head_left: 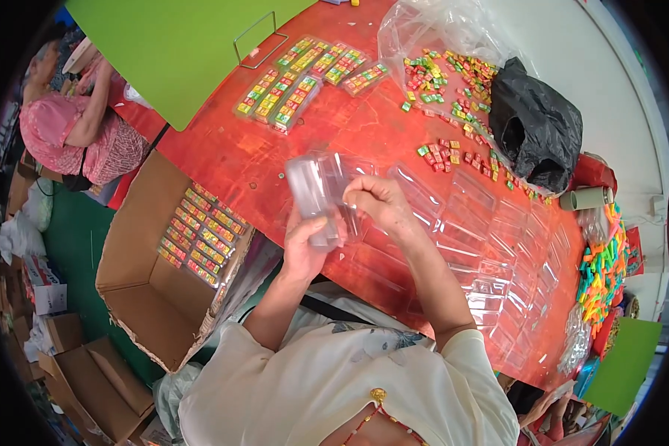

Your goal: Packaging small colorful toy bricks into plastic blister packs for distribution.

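My left hand point(303, 251) grips a small stack of clear plastic blister trays point(311, 182) at its lower end, thumb across the front. The stack is tilted up above the table's near edge and slightly smeared by motion. Close on its right side, my right hand point(383, 204) is closed in a pinch at the edge of a clear tray; glare makes the exact hold hard to see. Many more clear trays point(464, 208) lie spread over the red table point(364, 123) to the right. Filled trays point(297, 100) of small coloured blocks sit farther back.
Loose small blocks point(442, 152) lie beyond my right hand, by a black plastic bag point(535, 119). An open cardboard box point(137, 245) with filled packs stands at the left. Colourful plastic pieces point(602, 267) are heaped at the right. Another person point(89, 134) sits far left.
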### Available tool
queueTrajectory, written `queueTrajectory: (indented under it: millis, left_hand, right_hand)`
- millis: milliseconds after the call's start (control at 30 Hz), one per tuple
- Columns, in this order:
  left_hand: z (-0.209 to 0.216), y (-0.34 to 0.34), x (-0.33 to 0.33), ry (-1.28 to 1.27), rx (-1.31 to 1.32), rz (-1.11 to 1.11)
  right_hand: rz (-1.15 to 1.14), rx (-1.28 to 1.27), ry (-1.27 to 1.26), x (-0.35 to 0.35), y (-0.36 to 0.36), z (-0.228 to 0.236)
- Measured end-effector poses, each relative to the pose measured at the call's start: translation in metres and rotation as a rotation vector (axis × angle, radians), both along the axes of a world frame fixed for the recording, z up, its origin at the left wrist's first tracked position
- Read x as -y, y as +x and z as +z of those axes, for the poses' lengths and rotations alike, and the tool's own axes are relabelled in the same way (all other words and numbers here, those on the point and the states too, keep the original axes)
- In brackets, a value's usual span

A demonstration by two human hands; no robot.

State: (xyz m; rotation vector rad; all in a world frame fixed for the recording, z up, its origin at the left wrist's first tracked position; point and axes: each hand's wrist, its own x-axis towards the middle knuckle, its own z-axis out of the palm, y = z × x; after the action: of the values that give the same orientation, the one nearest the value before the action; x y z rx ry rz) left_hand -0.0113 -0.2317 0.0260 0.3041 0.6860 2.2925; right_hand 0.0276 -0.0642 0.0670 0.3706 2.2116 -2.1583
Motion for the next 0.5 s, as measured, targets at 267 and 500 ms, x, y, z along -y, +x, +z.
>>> queueTrajectory:
  millis: [267, 500]
  left_hand:
    - [0.009, 0.002, 0.008, -0.127, -0.020, 0.205]
    - [0.006, 0.005, 0.016, -0.177, -0.022, 0.209]
  right_hand:
    - [-0.455, -0.481, 0.987, -0.033, -0.059, 0.007]
    - [-0.134, -0.370, 1.742, -0.048, -0.086, -0.043]
